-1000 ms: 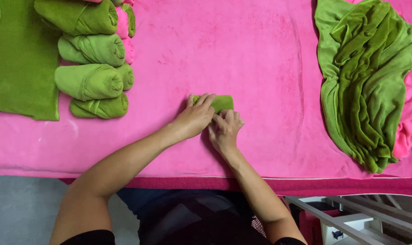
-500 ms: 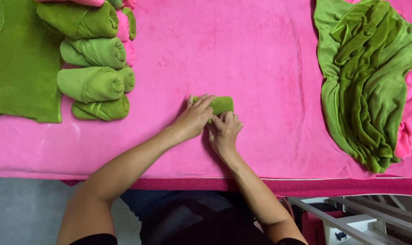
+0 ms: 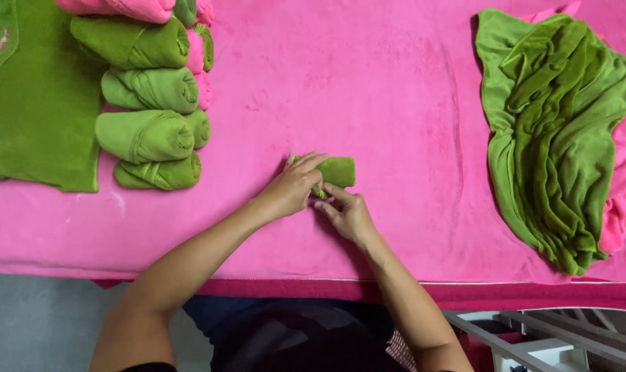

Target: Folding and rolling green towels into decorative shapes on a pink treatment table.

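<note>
- Head view, surface: a table (image 3: 395, 83) covered in bright pink plush cloth fills the upper part of the view; its near edge runs across at 6 o'clock.
- Head view, item in hand: a small green rolled towel (image 3: 335, 171) lies on the pink cover just below the centre of the view, long axis running 9 to 3 o'clock.
- Head view, left hand (image 3: 292, 187): laid over the 9 o'clock end of the rolled towel, fingers curled across its top and pressing down on it; the forearm runs off toward 7 o'clock.
- Head view, right hand (image 3: 349, 211): at the 6 o'clock side of the roll, fingertips touching its lower edge beside the left hand. The two hands sit close together, both in contact with the roll; whether the right hand actually pinches the cloth cannot be told.
- Head view, 10 o'clock: a stack of green rolled towels (image 3: 149, 103), side by side, with pink rolled towels (image 3: 204, 52) tucked behind them.
- Head view, 9 o'clock edge: a flat green cloth (image 3: 37, 110), touching the stack.
- Head view, 3 o'clock: a loose heap of green towels (image 3: 554, 131), crumpled, well apart from the hands, with pink cloth (image 3: 619, 213) showing beneath at its right edge.
</note>
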